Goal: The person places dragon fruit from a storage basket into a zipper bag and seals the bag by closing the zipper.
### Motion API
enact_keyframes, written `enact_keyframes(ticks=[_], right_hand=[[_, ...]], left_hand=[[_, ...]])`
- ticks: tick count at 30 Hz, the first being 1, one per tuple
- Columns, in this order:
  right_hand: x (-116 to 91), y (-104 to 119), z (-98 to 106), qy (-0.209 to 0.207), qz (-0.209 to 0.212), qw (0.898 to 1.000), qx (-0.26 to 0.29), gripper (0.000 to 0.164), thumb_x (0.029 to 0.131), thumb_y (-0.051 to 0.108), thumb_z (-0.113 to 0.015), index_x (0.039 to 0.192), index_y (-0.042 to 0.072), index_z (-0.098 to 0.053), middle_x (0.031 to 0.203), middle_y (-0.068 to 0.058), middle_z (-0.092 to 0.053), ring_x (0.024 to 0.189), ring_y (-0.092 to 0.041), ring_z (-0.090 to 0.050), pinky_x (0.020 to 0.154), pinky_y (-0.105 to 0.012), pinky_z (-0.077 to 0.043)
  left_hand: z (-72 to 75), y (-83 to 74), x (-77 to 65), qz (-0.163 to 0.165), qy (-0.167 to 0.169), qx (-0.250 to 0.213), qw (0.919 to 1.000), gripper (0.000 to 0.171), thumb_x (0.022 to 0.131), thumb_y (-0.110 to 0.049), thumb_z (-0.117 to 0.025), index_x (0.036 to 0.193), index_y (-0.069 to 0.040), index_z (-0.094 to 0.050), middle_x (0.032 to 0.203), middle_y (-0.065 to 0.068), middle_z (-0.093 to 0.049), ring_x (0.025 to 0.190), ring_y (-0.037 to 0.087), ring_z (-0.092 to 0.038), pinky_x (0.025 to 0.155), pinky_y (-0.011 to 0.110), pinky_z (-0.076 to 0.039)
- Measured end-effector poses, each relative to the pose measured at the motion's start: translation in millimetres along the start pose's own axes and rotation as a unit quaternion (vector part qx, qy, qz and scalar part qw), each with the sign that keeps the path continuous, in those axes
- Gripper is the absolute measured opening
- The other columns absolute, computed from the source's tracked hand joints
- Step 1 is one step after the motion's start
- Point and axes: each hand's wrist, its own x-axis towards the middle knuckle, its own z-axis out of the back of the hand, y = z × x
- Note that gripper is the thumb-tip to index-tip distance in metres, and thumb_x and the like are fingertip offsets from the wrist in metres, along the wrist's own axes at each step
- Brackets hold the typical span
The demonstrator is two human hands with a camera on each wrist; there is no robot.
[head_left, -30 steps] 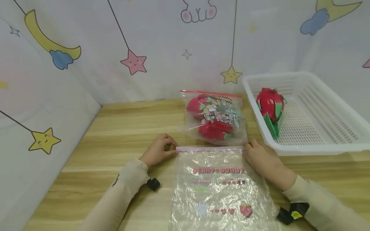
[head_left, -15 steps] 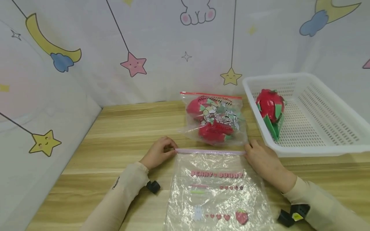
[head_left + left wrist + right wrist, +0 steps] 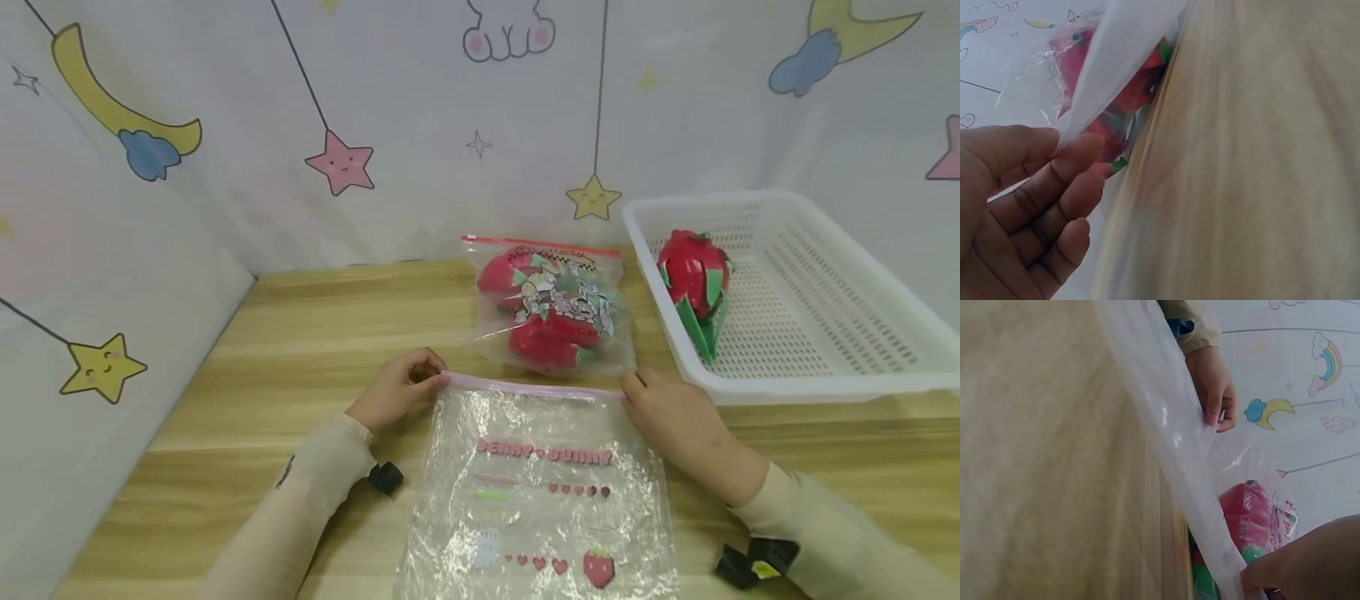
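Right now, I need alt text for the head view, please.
A left hand and right hand hold the top corners of a clear bag over a table; beyond are a filled bag and a white basket holding a red fruit.

Compared with a second ago, the clear printed bag (image 3: 540, 512) swings leftward over the table (image 3: 300, 325), its lower part most, while the left hand (image 3: 397, 392) lifts its end of the lilac strip (image 3: 532, 388), which now slopes down toward the right hand (image 3: 678, 421).
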Motion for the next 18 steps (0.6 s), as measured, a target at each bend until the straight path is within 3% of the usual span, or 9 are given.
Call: enact_keyframes(ticks=[5, 10, 13, 16, 18], right_hand=[[-0.4, 5.7, 9.8, -0.026, 0.022, 0.999, 0.002, 0.023, 0.079, 0.014, -0.076, 0.083, 0.005, -0.054, 0.072, -0.009, -0.055, 0.055, -0.021, -0.05, 0.039, -0.032, -0.04], [-0.9, 8.8, 19.4, -0.082, 0.055, 0.995, 0.01, 0.024, 0.077, 0.012, -0.075, 0.08, 0.006, -0.052, 0.07, -0.008, -0.053, 0.051, -0.022, -0.048, 0.037, -0.031, -0.037], [0.4, 8.3, 26.1, -0.129, 0.077, 0.989, 0.009, 0.02, 0.092, 0.017, -0.06, 0.079, 0.004, -0.051, 0.068, -0.009, -0.053, 0.048, -0.02, -0.045, 0.034, -0.03, -0.034], [3.6, 6.4, 33.6, -0.162, 0.087, 0.983, 0.007, 0.038, 0.104, 0.027, -0.036, 0.08, 0.003, -0.053, 0.068, -0.01, -0.055, 0.048, -0.021, -0.049, 0.033, -0.03, -0.036], [5.8, 5.1, 39.8, -0.17, 0.086, 0.982, 0.009, 0.052, 0.106, 0.035, -0.022, 0.082, 0.003, -0.055, 0.07, -0.01, -0.057, 0.05, -0.021, -0.054, 0.033, -0.03, -0.039]], left_hand=[[16.9, -7.7, -3.1, -0.014, 0.002, -0.019, 0.9997, 0.013, 0.093, -0.015, -0.064, 0.099, -0.003, -0.063, 0.086, 0.012, -0.07, 0.072, 0.017, -0.063, 0.068, 0.028, -0.053], [28.4, -11.9, -6.7, -0.031, 0.021, -0.036, 0.9986, 0.013, 0.094, -0.016, -0.062, 0.099, -0.004, -0.062, 0.081, 0.006, -0.07, 0.069, 0.017, -0.064, 0.068, 0.036, -0.056], [32.3, -15.3, -7.5, -0.044, 0.026, -0.045, 0.9977, 0.013, 0.094, -0.015, -0.062, 0.1, -0.003, -0.062, 0.081, 0.003, -0.069, 0.068, 0.016, -0.065, 0.069, 0.039, -0.057], [35.7, -21.2, -8.4, -0.054, 0.02, -0.048, 0.9972, 0.012, 0.094, -0.013, -0.061, 0.099, -0.002, -0.062, 0.08, 0.005, -0.069, 0.069, 0.024, -0.065, 0.068, 0.041, -0.056], [37.5, -26.4, -8.9, -0.053, 0.013, -0.048, 0.9973, 0.012, 0.094, -0.013, -0.061, 0.099, -0.002, -0.062, 0.078, 0.006, -0.068, 0.069, 0.029, -0.064, 0.067, 0.039, -0.056]])
